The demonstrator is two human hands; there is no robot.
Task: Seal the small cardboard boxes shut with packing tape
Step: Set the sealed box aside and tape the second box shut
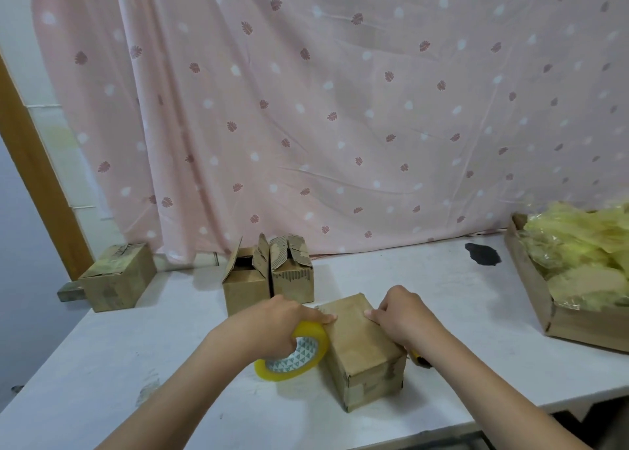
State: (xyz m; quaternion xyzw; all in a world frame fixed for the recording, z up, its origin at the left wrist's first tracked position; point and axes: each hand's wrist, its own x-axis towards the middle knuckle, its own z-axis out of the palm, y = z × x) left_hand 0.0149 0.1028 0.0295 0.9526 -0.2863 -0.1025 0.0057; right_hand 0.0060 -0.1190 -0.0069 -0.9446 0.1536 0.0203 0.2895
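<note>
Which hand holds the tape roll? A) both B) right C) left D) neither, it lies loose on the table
C: the left hand grips the yellow tape roll against the side of the closed box, while the right hand presses on the box top.

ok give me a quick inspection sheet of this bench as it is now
surface: white table, scuffed, dark patch at back right
job's things: closed box in front; tape roll against its left side; two open boxes behind; taped box far left
clutter: tray of yellow plastic wrap
hands: left hand grips roll; right hand presses box top
cables: nothing seen
surroundings: pink curtain
</note>
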